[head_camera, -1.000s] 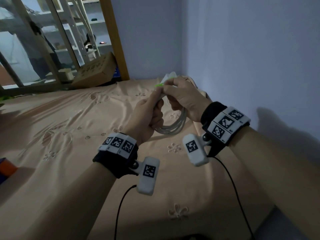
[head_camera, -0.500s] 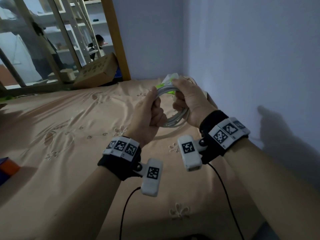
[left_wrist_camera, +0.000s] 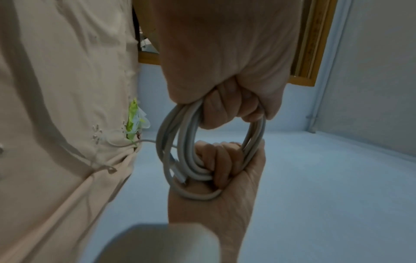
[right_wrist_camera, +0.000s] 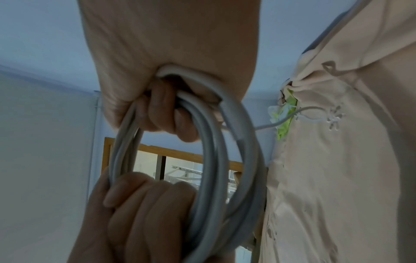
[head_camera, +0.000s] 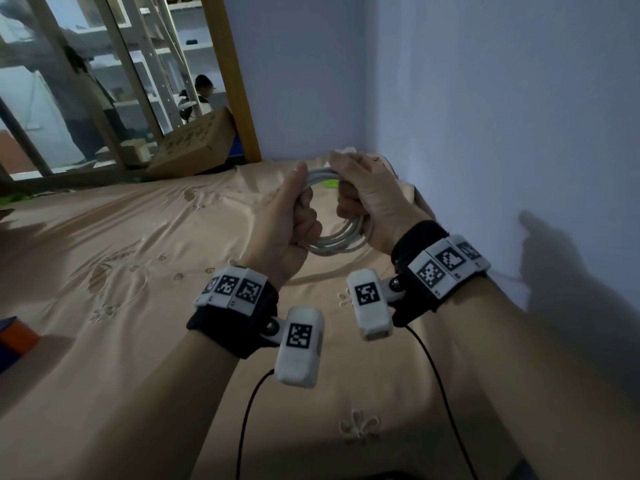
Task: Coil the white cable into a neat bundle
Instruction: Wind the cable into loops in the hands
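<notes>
Cardboard box [head_camera: 194,147] leans at the far left edge of the bed, against a wooden frame [head_camera: 232,77] with shelving behind it. The bed carries a peach embroidered bedsheet [head_camera: 121,265], and a small orange and blue object [head_camera: 15,337] lies at its near left edge. Toward the middle, the left hand [head_camera: 284,223] is raised above the sheet with its grip closed around the left side of the white cable [head_camera: 341,239]; the left wrist view shows its fingers [left_wrist_camera: 227,110] curled through the loops. The cable is wound into several round loops and hangs in the air between the two hands, clear of the bed. One thin strand [right_wrist_camera: 286,117] runs from the coil toward a crumpled green and white wrapper [left_wrist_camera: 135,121] that lies on the sheet near the corner of the walls. On the right side of the coil, the right hand [head_camera: 370,199] has its grip wrapped around the bundle, thumb on top and fingers [right_wrist_camera: 162,115] hooked through the ring. Both wrists wear black bands with white marker blocks, and thin black wires trail down from them. To the right stands a plain bluish wall [head_camera: 502,116].
</notes>
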The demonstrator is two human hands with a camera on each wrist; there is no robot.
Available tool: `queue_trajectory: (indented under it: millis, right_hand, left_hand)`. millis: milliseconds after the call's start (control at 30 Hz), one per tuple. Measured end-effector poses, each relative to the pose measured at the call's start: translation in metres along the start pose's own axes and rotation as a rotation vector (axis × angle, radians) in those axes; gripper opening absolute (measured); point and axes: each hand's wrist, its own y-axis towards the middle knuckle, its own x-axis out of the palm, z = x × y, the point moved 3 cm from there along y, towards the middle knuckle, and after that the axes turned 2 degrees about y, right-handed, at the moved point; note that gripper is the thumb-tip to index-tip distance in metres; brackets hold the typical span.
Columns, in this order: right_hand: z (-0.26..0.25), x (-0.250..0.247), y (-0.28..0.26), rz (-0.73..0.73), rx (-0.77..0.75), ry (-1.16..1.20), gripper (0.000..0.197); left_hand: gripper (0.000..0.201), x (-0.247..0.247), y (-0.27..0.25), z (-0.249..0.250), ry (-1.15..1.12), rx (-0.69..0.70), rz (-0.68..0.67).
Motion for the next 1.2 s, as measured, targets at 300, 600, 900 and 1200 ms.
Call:
queue_trajectory:
  millis: [300, 600, 900, 1200]
  right_hand:
    - [0.013, -0.005, -0.011, -0.022, 0.078, 0.025, 0.023]
    - [0.014, -0.016, -0.017, -0.125, 0.075, -0.007, 0.024]
    - [0.025, 0.002, -0.014, 0.106, 0.051, 0.176, 0.022]
    - [0.017, -0.003, -0.008, 0.156, 0.228, 0.038, 0.028]
  left_hand:
    - [0.049, -0.006, -0.005, -0.003, -0.135, -0.007, 0.06]
    - [0.05, -0.015, 0.002, 0.003, -0.193, 0.034, 0.08]
    - [0.049, -0.011, 0.003, -0.009, -0.119, 0.039, 0.105]
    - [0.053, -0.012, -0.007, -0.016, 0.072, -0.096, -0.04]
